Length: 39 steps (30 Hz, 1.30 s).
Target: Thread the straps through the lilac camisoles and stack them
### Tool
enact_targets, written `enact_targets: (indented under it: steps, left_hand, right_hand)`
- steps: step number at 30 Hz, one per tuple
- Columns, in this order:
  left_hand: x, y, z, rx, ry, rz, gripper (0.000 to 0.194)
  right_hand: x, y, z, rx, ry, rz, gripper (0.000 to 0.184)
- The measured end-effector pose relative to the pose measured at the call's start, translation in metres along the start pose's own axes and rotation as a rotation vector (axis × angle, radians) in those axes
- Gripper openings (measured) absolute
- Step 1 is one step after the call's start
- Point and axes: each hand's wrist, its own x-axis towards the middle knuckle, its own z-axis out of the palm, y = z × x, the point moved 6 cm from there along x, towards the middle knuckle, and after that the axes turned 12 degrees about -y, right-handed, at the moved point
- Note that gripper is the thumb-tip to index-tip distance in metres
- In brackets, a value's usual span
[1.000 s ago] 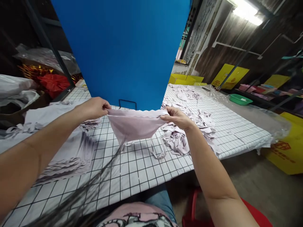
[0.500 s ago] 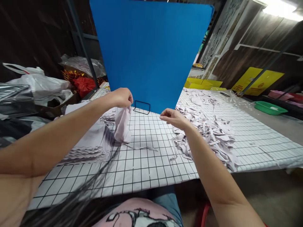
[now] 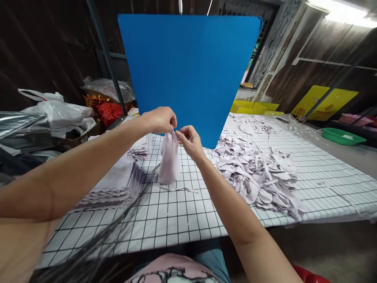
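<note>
A pale lilac piece of cut fabric [image 3: 169, 165] hangs over the table, its lower end close to the grid-patterned cloth. My left hand [image 3: 161, 119] pinches it by the top. The thumb and fingers of my right hand [image 3: 191, 142] are closed at the same upper edge, just right of the left fingers; the exact grip there is small and partly hidden. A thin strip of the fabric [image 3: 188, 190] lies on the table below. To the left sits a stack of fabric pieces [image 3: 112, 188] with wavy edges. A heap of fabric scraps [image 3: 259, 177] lies to the right.
A large blue board [image 3: 191, 70] stands upright behind my hands. The table's black-and-white grid cloth [image 3: 165, 224] runs beneath everything. Bags [image 3: 64, 112] crowd the left side. A green basin [image 3: 343, 135] and yellow sheets [image 3: 324, 102] are at the far right.
My right hand has moved left to the fabric's top edge. My left hand has carried the hanging piece a little to the right. The view has tilted slightly upward.
</note>
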Motion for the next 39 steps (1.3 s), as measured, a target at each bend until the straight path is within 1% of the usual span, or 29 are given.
enact_targets:
  steps: [3,5,6,7,10,12,15,17,18,20,23,25,28,31,35,39]
  left_hand:
    - [0.004,-0.001,0.004,-0.074,-0.033,0.049,0.025]
    - [0.008,-0.006,0.007,-0.152,-0.050,0.066,0.025]
    - [0.010,-0.010,0.009,-0.197,-0.051,0.067,0.024]
    - [0.013,-0.013,0.011,-0.247,-0.056,0.064,0.022]
    - [0.020,-0.017,0.019,-0.414,-0.099,0.068,0.019]
    - [0.024,-0.014,0.024,-0.501,-0.139,0.071,0.016]
    - [0.028,-0.008,0.029,-0.548,-0.185,0.046,0.013]
    - [0.029,-0.005,0.028,-0.546,-0.189,0.029,0.013]
    - [0.029,-0.002,0.027,-0.542,-0.187,0.051,0.015]
    - [0.026,0.005,0.024,-0.547,-0.222,0.167,0.022]
    - [0.017,0.019,0.025,-0.584,-0.375,0.389,0.035]
    - [0.013,0.024,0.028,-0.618,-0.454,0.457,0.043]
    - [0.014,0.032,0.033,-0.658,-0.533,0.494,0.048]
    - [0.017,0.041,0.036,-0.704,-0.576,0.516,0.051]
    - [0.019,0.051,0.040,-0.748,-0.616,0.521,0.047]
    - [0.017,0.054,0.040,-0.731,-0.677,0.581,0.038]
  right_hand:
    - [-0.003,-0.012,0.008,0.087,-0.189,-0.062,0.035]
    - [-0.010,-0.010,0.011,0.081,-0.277,-0.040,0.036]
    - [-0.014,-0.007,0.010,0.058,-0.282,-0.021,0.036]
    - [-0.018,-0.005,0.008,0.024,-0.256,-0.010,0.035]
    - [-0.027,-0.006,-0.002,-0.095,-0.059,-0.042,0.035]
    - [-0.029,-0.012,-0.001,-0.169,0.005,-0.083,0.034]
    - [-0.026,-0.014,0.004,-0.204,-0.036,-0.067,0.032]
    - [-0.023,-0.007,0.003,-0.087,-0.092,0.002,0.036]
    - [-0.022,-0.003,0.001,0.001,-0.123,0.039,0.038]
    - [-0.022,0.002,-0.005,0.171,-0.174,0.085,0.040]
    - [-0.024,0.002,-0.023,0.287,-0.197,0.077,0.040]
    - [-0.025,-0.002,-0.034,0.280,-0.217,0.058,0.039]
    - [-0.027,-0.011,-0.049,0.208,-0.243,0.055,0.038]
    - [-0.028,-0.021,-0.061,0.113,-0.241,0.075,0.038]
    - [-0.029,-0.032,-0.077,-0.002,-0.194,0.064,0.036]
    - [-0.032,-0.034,-0.086,0.027,-0.205,0.049,0.031]
